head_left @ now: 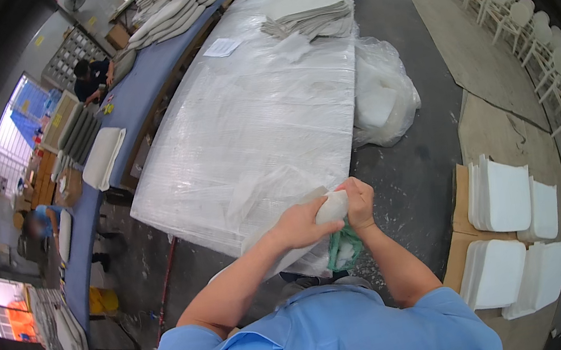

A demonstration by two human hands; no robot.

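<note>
Wearer's two hands meet in front of the chest, over the near end of a film-wrapped table (221, 154). Pad (333, 208), white and rounded, sits right in the grip, between the hands, touching both. Left hand (302, 223) is closed about its left side, thumb laid along the near face, fingers mostly hidden behind. Right hand (360, 201) is curled nearly to a fist at the pad's right end, fingers folded onto the edge; how firmly it presses cannot be told. Neither hand is nearer: both are on the pad, left toward its middle, right at the tip. Visible lump's long axis runs roughly crosswise, left hand to right, rising a little away from the body. Pale material also shows beneath the left forearm, left of and nearer than the grip; whether it is one piece with the lump is unclear. Loose film (265, 194) lies just left of the grip and beyond it. Green bag (345, 248) hangs just below, on the wearer's side. Well beyond the grip, on the table: sheet stack (312, 11). Right of the grip, well apart on the floor side: white stacks (499, 196).
</note>
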